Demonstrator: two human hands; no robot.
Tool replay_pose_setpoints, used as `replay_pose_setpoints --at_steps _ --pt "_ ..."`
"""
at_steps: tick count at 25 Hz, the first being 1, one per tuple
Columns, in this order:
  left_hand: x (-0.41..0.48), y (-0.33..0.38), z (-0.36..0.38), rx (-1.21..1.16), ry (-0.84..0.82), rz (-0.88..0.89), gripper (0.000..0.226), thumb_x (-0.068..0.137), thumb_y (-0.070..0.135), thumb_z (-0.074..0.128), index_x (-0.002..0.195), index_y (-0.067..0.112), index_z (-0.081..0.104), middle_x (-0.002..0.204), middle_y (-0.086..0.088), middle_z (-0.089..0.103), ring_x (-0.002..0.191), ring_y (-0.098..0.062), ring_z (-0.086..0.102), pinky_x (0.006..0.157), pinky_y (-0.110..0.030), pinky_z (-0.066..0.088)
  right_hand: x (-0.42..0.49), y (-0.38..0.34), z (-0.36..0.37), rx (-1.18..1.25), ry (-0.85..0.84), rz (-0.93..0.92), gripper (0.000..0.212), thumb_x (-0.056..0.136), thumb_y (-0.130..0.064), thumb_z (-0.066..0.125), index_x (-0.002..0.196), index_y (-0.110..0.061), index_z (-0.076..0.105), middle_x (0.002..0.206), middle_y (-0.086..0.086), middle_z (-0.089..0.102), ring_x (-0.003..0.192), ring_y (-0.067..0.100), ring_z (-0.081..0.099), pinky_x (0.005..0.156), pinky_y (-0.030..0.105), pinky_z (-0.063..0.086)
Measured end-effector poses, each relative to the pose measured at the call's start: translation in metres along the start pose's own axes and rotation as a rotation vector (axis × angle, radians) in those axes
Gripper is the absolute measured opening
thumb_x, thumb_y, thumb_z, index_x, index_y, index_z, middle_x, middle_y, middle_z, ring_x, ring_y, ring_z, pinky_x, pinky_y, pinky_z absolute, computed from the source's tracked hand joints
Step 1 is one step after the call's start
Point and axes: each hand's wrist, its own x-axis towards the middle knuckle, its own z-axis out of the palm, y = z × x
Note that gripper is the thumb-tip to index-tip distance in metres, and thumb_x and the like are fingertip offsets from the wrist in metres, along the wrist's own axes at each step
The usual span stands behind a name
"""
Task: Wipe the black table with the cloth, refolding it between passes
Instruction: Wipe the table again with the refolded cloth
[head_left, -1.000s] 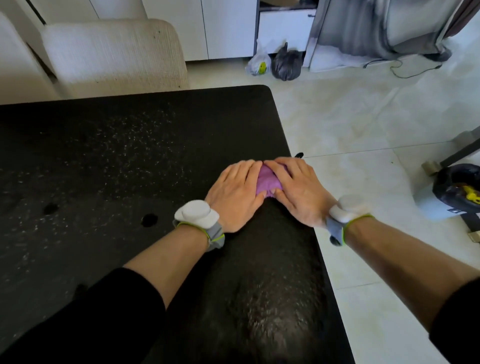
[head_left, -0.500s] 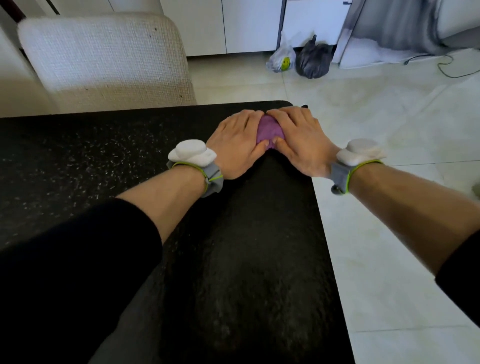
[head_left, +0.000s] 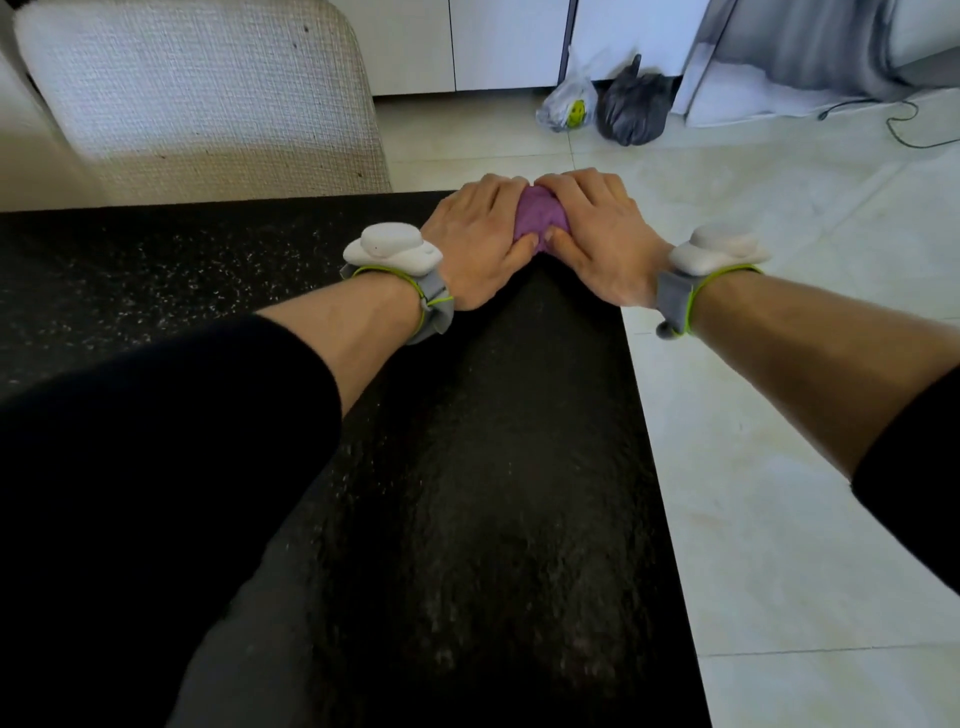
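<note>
I am pressing my left hand (head_left: 480, 244) and my right hand (head_left: 602, 239) down side by side on the purple cloth (head_left: 540, 221), with my fingers curled over it and my two thumbs touching it at the near side. The cloth is sitting squashed between my hands at the far right corner of the black table (head_left: 467, 493), up at about 12 o'clock from me. White specks (head_left: 171, 270) are lying on the table at about 10 o'clock, and a cream chair (head_left: 208, 98) is standing just past the far edge at 11 o'clock.
</note>
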Motion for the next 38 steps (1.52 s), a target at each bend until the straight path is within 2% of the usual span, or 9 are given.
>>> replay_pose_setpoints --at_steps 3,6,8,14,20,26,30,38 --pt "-0.012 0.010 -0.002 0.006 0.002 -0.045 0.073 0.093 0.054 0.030 0.146 0.005 0.039 0.139 -0.016 0.050 0.124 -0.033 0.050 0.108 -0.042 0.036 -0.011 -0.010 0.002 0.014 0.029 0.032 0.057 0.098 -0.034 0.046 0.150 -0.010 0.037 0.143 0.019 0.044 0.129 0.040 0.039 0.107 0.048 0.035" --pt "-0.043 0.022 -0.004 0.002 -0.023 0.001 0.064 0.100 0.047 0.042 0.148 0.006 0.036 0.143 -0.015 0.047 0.130 -0.031 0.047 0.114 -0.041 0.034 -0.045 -0.022 0.003 0.007 0.030 0.000 0.055 0.101 -0.029 0.051 0.150 -0.009 0.037 0.144 0.018 0.043 0.131 0.038 0.039 0.109 0.044 0.032" --pt "-0.073 0.036 -0.007 -0.008 -0.027 0.025 0.063 0.101 0.046 0.044 0.149 0.006 0.035 0.146 -0.015 0.046 0.133 -0.030 0.045 0.116 -0.042 0.032 -0.077 -0.037 0.001 0.005 0.026 -0.005 0.054 0.101 -0.029 0.050 0.150 -0.009 0.037 0.145 0.017 0.043 0.132 0.036 0.038 0.110 0.042 0.031" --pt "-0.173 0.093 -0.017 -0.020 -0.081 0.048 0.075 0.095 0.055 0.026 0.150 0.005 0.035 0.147 -0.016 0.045 0.136 -0.031 0.044 0.117 -0.045 0.032 -0.187 -0.089 0.000 0.019 0.014 0.021 0.058 0.098 -0.035 0.042 0.149 -0.008 0.039 0.145 0.016 0.043 0.133 0.034 0.040 0.113 0.045 0.034" --pt "-0.273 0.146 -0.021 -0.034 -0.071 0.086 0.063 0.101 0.044 0.044 0.150 0.005 0.035 0.148 -0.015 0.045 0.137 -0.031 0.042 0.118 -0.044 0.030 -0.293 -0.137 0.001 0.013 0.013 0.013 0.055 0.102 -0.033 0.044 0.151 -0.008 0.036 0.147 0.013 0.041 0.135 0.032 0.037 0.118 0.043 0.028" --pt "-0.353 0.190 -0.026 -0.026 -0.112 0.121 0.069 0.098 0.049 0.030 0.151 0.004 0.035 0.148 -0.015 0.045 0.136 -0.032 0.043 0.119 -0.044 0.028 -0.381 -0.177 0.002 0.015 -0.010 0.033 0.056 0.103 -0.035 0.042 0.151 -0.007 0.035 0.146 0.014 0.042 0.134 0.034 0.039 0.118 0.046 0.028" --pt "-0.420 0.224 -0.029 -0.036 -0.114 0.171 0.066 0.100 0.045 0.037 0.152 0.004 0.032 0.149 -0.014 0.043 0.137 -0.032 0.041 0.120 -0.044 0.026 -0.454 -0.216 0.001 0.040 -0.023 0.058 0.055 0.103 -0.035 0.042 0.151 -0.007 0.034 0.146 0.012 0.041 0.134 0.033 0.040 0.119 0.045 0.026" --pt "-0.519 0.273 -0.043 -0.061 -0.201 0.203 0.066 0.102 0.045 0.037 0.154 0.006 0.027 0.152 -0.010 0.039 0.141 -0.027 0.036 0.123 -0.043 0.018 -0.557 -0.275 -0.003 0.051 -0.076 0.092 0.057 0.105 -0.037 0.040 0.154 -0.009 0.031 0.149 0.008 0.039 0.141 0.028 0.035 0.121 0.049 0.023"
